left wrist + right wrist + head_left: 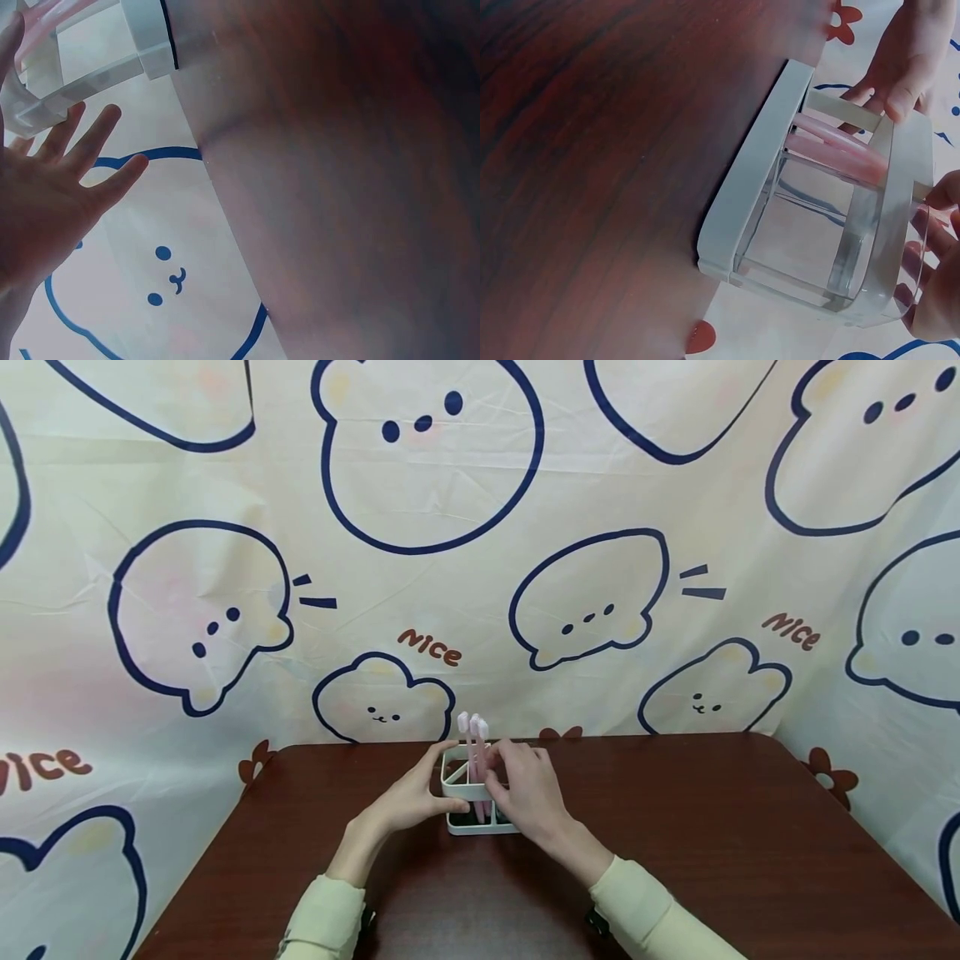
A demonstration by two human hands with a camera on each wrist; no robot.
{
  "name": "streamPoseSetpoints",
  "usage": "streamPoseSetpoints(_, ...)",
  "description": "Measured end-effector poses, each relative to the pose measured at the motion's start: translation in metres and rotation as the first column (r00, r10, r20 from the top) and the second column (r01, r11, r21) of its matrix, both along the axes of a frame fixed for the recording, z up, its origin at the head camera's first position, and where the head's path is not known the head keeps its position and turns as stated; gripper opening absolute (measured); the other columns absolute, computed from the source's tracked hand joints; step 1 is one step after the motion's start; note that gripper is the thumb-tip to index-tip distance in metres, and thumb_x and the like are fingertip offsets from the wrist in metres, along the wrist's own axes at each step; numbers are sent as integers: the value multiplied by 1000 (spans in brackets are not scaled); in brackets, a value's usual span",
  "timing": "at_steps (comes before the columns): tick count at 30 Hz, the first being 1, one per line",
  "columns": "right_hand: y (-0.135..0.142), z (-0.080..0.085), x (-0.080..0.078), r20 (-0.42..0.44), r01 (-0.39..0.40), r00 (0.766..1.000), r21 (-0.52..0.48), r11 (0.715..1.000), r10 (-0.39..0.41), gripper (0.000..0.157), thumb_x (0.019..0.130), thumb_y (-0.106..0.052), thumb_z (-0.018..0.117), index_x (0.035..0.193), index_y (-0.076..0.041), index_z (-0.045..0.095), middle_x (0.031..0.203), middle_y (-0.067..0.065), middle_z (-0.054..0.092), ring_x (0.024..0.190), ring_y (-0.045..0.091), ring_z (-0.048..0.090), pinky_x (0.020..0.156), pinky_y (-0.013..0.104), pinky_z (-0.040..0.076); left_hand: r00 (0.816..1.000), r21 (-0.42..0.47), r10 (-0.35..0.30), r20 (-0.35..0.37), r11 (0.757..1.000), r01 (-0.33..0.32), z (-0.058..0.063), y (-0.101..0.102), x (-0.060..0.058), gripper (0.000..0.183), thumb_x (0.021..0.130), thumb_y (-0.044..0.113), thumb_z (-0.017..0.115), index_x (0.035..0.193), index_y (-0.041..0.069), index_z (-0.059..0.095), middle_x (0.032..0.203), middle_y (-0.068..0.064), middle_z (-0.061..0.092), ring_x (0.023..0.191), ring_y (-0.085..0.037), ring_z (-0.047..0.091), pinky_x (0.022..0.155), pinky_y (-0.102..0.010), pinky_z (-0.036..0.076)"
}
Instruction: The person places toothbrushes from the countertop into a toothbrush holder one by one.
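Note:
A white-framed toothbrush holder (471, 792) with clear walls stands on the brown table in the head view. Pink toothbrushes (473, 752) stand upright in it, heads up; their pink handles show through the clear side in the right wrist view. My left hand (405, 797) grips the holder's left side, thumb on the front of the upper frame and fingers around behind. My right hand (530, 785) holds the right side of the upper frame, fingers bent at the rim close beside the brushes. Several of its fingers (922, 259) show near the clear wall in the right wrist view.
The dark brown tabletop (712, 843) reaches back to a cream curtain (480, 602) printed with bear outlines. The holder stands near the table's far edge. Light sleeves (633, 897) cover both forearms.

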State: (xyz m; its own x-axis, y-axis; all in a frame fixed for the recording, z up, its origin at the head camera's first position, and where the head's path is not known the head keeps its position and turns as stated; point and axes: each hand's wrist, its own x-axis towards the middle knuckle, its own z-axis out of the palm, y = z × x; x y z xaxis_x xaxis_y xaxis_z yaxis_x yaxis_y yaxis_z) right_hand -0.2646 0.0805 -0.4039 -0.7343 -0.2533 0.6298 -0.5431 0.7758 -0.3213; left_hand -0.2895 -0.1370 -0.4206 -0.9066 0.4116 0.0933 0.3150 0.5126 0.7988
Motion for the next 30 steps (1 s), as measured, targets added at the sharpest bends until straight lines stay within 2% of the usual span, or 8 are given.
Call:
streamPoseSetpoints(12, 15, 2, 4, -26, -24, 999, -54, 998, 23, 19, 87, -15, 74, 103, -15, 66, 93, -2, 68, 88, 16, 61, 90, 45, 50, 1000, -8, 12, -7, 1000, -12, 0, 0, 0, 94, 78, 39, 84, 152, 31, 27, 156, -8, 37, 137, -30, 44, 110, -65, 35)
streamPoseSetpoints(20, 36, -2, 3, -33, -48, 998, -67, 997, 46, 23, 88, -21, 76, 108, -15, 68, 103, 0, 68, 100, 19, 61, 91, 45, 50, 999, -16, 33, 1, 999, -33, -2, -4, 1, 95, 78, 40, 84, 153, 32, 26, 159, -6, 32, 141, -31, 39, 111, -67, 33)
streamPoseSetpoints(25, 50, -6, 4, -25, -43, 999, -84, 996, 41, 32, 88, -28, 77, 115, -15, 69, 112, 3, 66, 105, 22, 60, 95, 49, 50, 998, -80, 55, -23, 995, -57, -4, -4, 2, 97, 78, 45, 82, 155, 34, 23, 163, -5, 27, 145, -33, 35, 111, -67, 32)
streamPoseSetpoints(30, 66, -9, 6, 14, -11, 1000, -60, 998, 12, 46, 88, -38, 75, 126, -15, 65, 123, 6, 64, 114, 25, 59, 100, 55, 48, 998, -172, 40, -53, 984, -48, -2, -6, 4, 106, 78, 52, 78, 160, 32, 13, 165, -4, 22, 149, -35, 27, 112, -68, 28)
